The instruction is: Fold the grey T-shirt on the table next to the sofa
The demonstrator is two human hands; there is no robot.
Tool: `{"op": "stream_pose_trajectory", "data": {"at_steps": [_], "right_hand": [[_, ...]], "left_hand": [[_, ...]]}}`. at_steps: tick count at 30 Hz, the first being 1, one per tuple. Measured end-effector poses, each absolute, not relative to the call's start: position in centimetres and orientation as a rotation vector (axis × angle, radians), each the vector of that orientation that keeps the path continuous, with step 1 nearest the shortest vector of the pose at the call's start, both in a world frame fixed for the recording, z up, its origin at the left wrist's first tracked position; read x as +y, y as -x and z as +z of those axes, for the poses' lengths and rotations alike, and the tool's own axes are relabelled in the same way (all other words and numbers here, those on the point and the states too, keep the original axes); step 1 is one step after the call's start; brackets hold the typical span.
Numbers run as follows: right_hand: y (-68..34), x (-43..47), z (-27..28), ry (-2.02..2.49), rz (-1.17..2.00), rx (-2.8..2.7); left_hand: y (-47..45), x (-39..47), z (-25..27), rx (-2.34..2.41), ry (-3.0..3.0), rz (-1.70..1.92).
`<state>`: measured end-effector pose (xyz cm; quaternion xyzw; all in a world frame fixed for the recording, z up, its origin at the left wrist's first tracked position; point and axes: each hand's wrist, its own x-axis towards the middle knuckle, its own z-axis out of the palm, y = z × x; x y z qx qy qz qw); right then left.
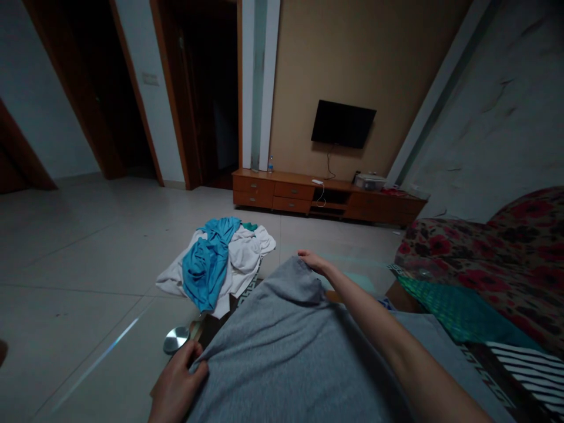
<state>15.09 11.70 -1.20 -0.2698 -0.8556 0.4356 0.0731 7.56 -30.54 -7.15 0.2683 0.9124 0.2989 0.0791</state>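
Two hands grip the grey garment (291, 352): left (178, 382) near edge, right (315, 261) far edge.

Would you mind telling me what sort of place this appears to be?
Most likely a home living room: a black flat-screen television hangs on the wall above a long low wooden cabinet, a red floral sofa stands at the right, and clothes lie in a pile.

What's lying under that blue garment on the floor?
The blue garment lies on top of white cloth, with a bit of green cloth behind. Whatever sits beneath the pile is covered.
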Motion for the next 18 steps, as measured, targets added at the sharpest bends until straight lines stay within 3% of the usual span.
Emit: {"op": "stream_pose_trajectory", "data": {"at_steps": [8,18], "right_hand": [[-10.5,16.7,-6.0,0.982,1.097,-2.643],[-8.3,17.6,-6.4,0.985,1.120,-2.788]], "left_hand": [[-7.2,-30.5,-7.5,2.714,-0.753,0.883],[-7.4,-30.2,-6.5,2.711,-0.751,0.968]]}}
